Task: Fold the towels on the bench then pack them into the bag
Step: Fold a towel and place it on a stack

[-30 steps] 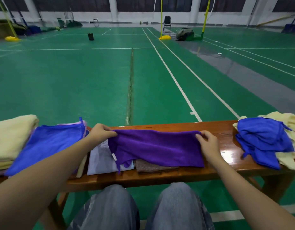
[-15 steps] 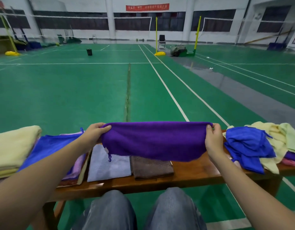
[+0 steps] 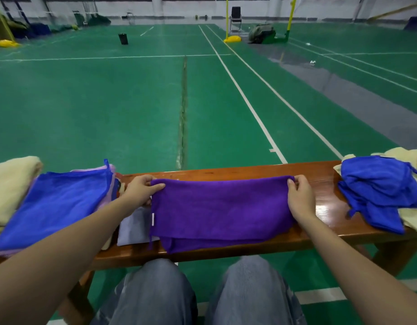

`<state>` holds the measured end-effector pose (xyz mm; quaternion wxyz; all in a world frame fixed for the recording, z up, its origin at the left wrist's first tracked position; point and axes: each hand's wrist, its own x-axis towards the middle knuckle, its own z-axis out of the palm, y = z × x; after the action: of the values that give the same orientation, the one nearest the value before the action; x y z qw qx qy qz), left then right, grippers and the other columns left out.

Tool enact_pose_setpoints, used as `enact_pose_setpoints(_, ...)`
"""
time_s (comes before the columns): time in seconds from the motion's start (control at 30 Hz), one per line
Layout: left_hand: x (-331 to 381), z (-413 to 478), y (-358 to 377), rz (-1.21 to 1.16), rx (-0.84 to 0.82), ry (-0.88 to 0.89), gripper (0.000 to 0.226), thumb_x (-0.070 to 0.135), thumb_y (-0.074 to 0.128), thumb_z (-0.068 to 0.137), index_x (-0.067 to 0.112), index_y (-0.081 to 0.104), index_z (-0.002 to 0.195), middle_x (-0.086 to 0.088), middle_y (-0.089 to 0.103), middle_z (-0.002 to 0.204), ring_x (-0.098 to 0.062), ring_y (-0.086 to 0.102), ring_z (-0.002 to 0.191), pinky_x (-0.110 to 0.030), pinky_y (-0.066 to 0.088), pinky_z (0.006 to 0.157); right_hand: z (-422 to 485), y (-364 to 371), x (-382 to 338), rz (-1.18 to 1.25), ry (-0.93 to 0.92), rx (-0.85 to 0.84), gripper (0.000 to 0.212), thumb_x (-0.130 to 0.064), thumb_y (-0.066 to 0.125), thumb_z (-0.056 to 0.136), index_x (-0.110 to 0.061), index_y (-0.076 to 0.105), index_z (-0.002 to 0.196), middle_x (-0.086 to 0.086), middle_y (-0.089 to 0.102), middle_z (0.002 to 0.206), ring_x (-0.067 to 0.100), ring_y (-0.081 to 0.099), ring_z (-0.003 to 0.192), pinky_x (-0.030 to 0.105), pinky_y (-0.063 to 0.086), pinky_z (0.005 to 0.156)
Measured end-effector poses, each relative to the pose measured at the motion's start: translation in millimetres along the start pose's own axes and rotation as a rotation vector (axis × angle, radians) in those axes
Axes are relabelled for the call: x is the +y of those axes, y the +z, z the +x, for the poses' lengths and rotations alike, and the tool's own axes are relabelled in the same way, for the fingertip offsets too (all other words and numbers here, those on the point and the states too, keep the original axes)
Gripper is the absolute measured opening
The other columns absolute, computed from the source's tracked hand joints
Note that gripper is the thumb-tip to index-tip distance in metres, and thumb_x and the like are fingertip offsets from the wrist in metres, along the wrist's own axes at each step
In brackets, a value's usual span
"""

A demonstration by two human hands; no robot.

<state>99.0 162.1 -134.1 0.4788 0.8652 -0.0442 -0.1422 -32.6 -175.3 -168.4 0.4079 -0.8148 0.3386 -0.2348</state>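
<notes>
A purple towel [image 3: 221,209] lies spread across the middle of the wooden bench [image 3: 320,170], folded over itself. My left hand [image 3: 141,188] pinches its far left corner and my right hand [image 3: 299,195] pinches its far right corner. A grey folded towel [image 3: 132,228] peeks out from under its left side. To the left sits a flat blue towel [image 3: 55,205] on a stack, beside a folded cream towel [image 3: 10,184]. No bag is in view.
A crumpled blue towel [image 3: 379,191] lies on cream cloth [image 3: 411,160] at the bench's right end. My knees [image 3: 198,294] are just below the bench's front edge. Beyond the bench stretches a green court floor [image 3: 109,109] with a black bin [image 3: 123,39].
The purple towel was lifted off the bench and held stretched in the air, then brought back down; it now lies flat, covering the brown towel that showed beneath it.
</notes>
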Motion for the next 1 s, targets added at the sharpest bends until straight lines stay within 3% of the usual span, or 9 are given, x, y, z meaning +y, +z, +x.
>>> enact_pose_setpoints(0.17, -3.1, 15.0, 10.7, 0.339, 0.132, 0.11, 0.017, 0.022, 0.062, 0.089, 0.012, 0.056, 0.077, -0.004, 0.055, 0.072, -0.023, 0.052, 0.075, -0.029, 0.035, 0.054, 7.5, 14.0, 0.0, -0.244, -0.066, 0.037, 0.017, -0.022, 0.048, 0.097, -0.011, 0.049, 0.11, 0.006, 0.057, 0.102, 0.023, 0.055, 0.086, 0.031, 0.04, 0.067)
enact_pose_setpoints(0.3, -9.8, 10.8, 19.5, 0.668, 0.221, 0.273, 0.03, 0.019, 0.063, 0.086, 0.017, 0.056, 0.116, -0.005, 0.051, 0.11, -0.023, 0.048, 0.105, -0.034, 0.041, 0.086, 1.2, 14.1, 1.3, -0.427, -0.283, -0.068, 0.015, -0.015, 0.062, 0.088, -0.014, 0.052, 0.099, -0.001, 0.047, 0.096, 0.017, 0.048, 0.089, 0.028, 0.037, 0.07)
enact_pose_setpoints(0.37, -8.4, 4.3, 26.7, 0.744, 0.22, 0.497, 0.032, 0.014, 0.065, 0.083, 0.017, 0.058, 0.115, -0.007, 0.052, 0.112, -0.026, 0.046, 0.106, -0.037, 0.038, 0.089, -2.4, 12.3, 3.5, -0.453, -0.393, -0.226, 0.009, -0.013, 0.06, 0.088, -0.018, 0.054, 0.092, -0.004, 0.048, 0.092, 0.019, 0.051, 0.094, 0.029, 0.04, 0.074)
enact_pose_setpoints(0.47, -6.5, -8.2, 39.5, 0.658, 0.012, 0.697, 0.02, 0.025, 0.065, 0.081, 0.015, 0.065, 0.098, -0.006, 0.057, 0.1, -0.027, 0.053, 0.097, -0.039, 0.044, 0.086, -11.1, 4.2, -0.8, -0.337, -0.409, -0.317, 0.006, -0.025, 0.056, 0.092, -0.02, 0.055, 0.089, -0.004, 0.059, 0.09, 0.019, 0.057, 0.09, 0.03, 0.044, 0.073)
enact_pose_setpoints(0.53, -4.1, -22.5, 47.0, 0.597, -0.141, 0.674, 0.046, 0.057, 0.052, 0.079, 0.019, 0.064, 0.101, 0.0, 0.058, 0.102, -0.019, 0.053, 0.097, -0.035, 0.044, 0.09, -20.5, -4.7, -6.8, -0.351, -0.448, -0.362, 0.039, -0.057, 0.044, 0.089, -0.021, 0.058, 0.093, -0.004, 0.063, 0.097, 0.017, 0.057, 0.094, 0.031, 0.043, 0.08)
enact_pose_setpoints(0.6, -5.0, -33.7, 53.0, 0.667, -0.238, 0.622, 0.076, 0.083, 0.038, 0.067, 0.026, 0.061, 0.113, 0.005, 0.054, 0.114, -0.014, 0.048, 0.104, -0.031, 0.039, 0.095, -32.9, -11.2, -11.4, -0.501, -0.563, -0.446, 0.086, -0.089, 0.02, 0.068, -0.024, 0.062, 0.105, -0.005, 0.057, 0.114, 0.015, 0.05, 0.11, 0.033, 0.034, 0.099)
enact_pose_setpoints(0.67, -7.7, -41.3, 53.8, 0.772, -0.278, 0.595, 0.09, 0.09, 0.031, 0.058, 0.034, 0.054, 0.123, 0.009, 0.047, 0.124, -0.013, 0.042, 0.111, -0.03, 0.035, 0.099, -44.8, -11.9, -11.6, -0.695, -0.605, -0.548, 0.111, -0.097, 0.009, 0.054, -0.027, 0.055, 0.126, -0.004, 0.047, 0.13, 0.014, 0.039, 0.125, 0.035, 0.021, 0.112)
enact_pose_setpoints(0.83, -13.5, -51.9, 47.0, 0.806, -0.25, 0.609, 0.061, 0.063, 0.06, 0.077, 0.034, 0.05, 0.13, 0.009, 0.042, 0.136, -0.011, 0.038, 0.124, -0.028, 0.032, 0.102, -63.9, -9.8, -1.8, -0.796, -0.625, -0.536, 0.087, -0.069, 0.024, 0.064, -0.028, 0.037, 0.14, -0.003, 0.042, 0.14, 0.014, 0.036, 0.131, 0.037, 0.013, 0.116)
enact_pose_setpoints(1.0, -16.7, -61.2, 41.1, 0.778, -0.224, 0.595, 0.043, 0.045, 0.058, 0.087, 0.032, 0.053, 0.128, 0.01, 0.045, 0.134, -0.007, 0.039, 0.124, -0.027, 0.036, 0.103, -70.9, -17.0, 3.6, -0.74, -0.627, -0.369, 0.04, -0.014, 0.052, 0.082, -0.018, 0.054, 0.122, -0.001, 0.058, 0.119, 0.018, 0.053, 0.11, 0.029, 0.036, 0.099)
